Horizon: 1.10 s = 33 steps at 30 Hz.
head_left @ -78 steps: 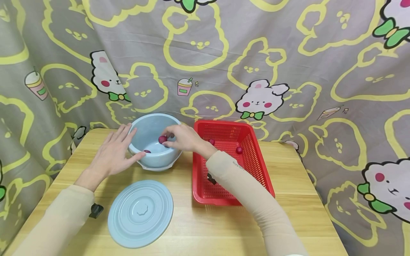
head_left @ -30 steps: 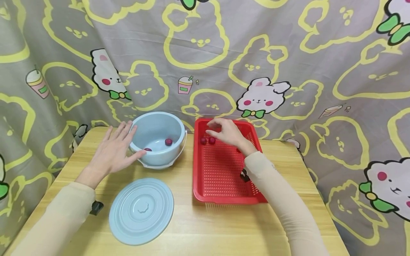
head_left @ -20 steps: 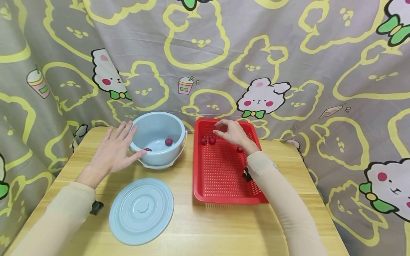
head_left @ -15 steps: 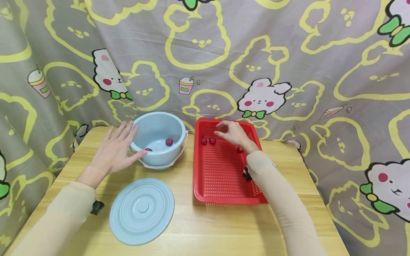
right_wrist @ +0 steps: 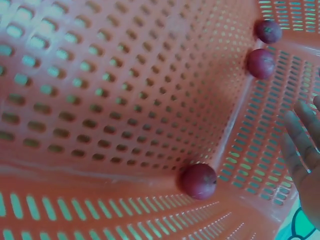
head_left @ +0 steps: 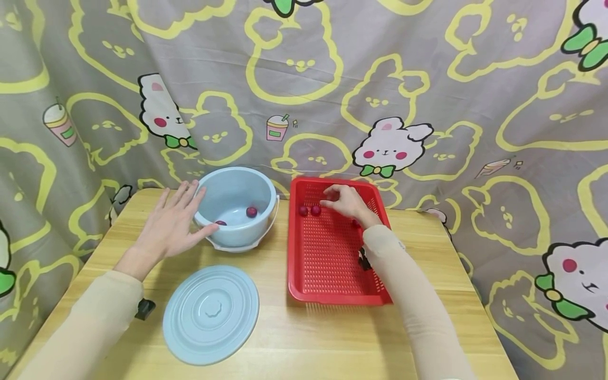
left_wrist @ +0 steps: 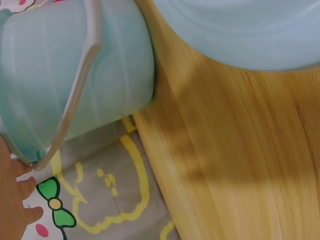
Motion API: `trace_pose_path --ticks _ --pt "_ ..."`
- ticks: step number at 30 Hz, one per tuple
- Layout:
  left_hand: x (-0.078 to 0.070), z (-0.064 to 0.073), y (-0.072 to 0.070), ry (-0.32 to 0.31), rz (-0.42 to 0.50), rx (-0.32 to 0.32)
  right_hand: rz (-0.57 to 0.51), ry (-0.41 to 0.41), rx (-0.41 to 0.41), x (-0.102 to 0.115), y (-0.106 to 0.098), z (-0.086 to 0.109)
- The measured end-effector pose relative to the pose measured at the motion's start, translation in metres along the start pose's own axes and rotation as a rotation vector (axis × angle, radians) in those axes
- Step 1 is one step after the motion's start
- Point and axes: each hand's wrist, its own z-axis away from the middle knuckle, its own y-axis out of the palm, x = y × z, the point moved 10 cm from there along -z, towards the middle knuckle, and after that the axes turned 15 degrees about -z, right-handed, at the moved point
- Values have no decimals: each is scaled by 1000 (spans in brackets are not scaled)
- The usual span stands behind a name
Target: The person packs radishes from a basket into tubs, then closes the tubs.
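Observation:
My left hand [head_left: 170,224] lies with straight fingers at the near left rim of a light blue bucket [head_left: 235,236]; its fingers also show by the bucket in the left wrist view. Inside the bucket are two dark red, plum-like fruits, one plum [head_left: 251,212] fully seen and one partly hidden by the rim. Over the back of a red perforated basket [head_left: 328,300] hovers my right hand [head_left: 345,201], fingers loosely bent, holding nothing. Two plums [right_wrist: 261,64] sit side by side near the basket's far end. Another plum [right_wrist: 198,181] lies in a corner, mostly covered by my right wrist in the head view.
A round light blue lid [head_left: 211,315] lies on the wooden table [head_left: 304,343], in front of the bucket. The bucket's white handle [head_left: 271,224] hangs down at its side. A patterned grey curtain [head_left: 304,79] hangs behind the table.
The right hand let go of a plum in the bucket and moved right, over the basket. Lately it has dipped slightly lower. My left hand stays at the bucket rim.

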Motion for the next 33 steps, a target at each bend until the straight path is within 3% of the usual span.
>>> trace_pose_path --ticks 12,33 --pt "0 0 1 1 -5 -5 72 35 53 -19 15 -6" --pt "0 1 0 -1 5 -8 52 112 82 -33 38 -9"
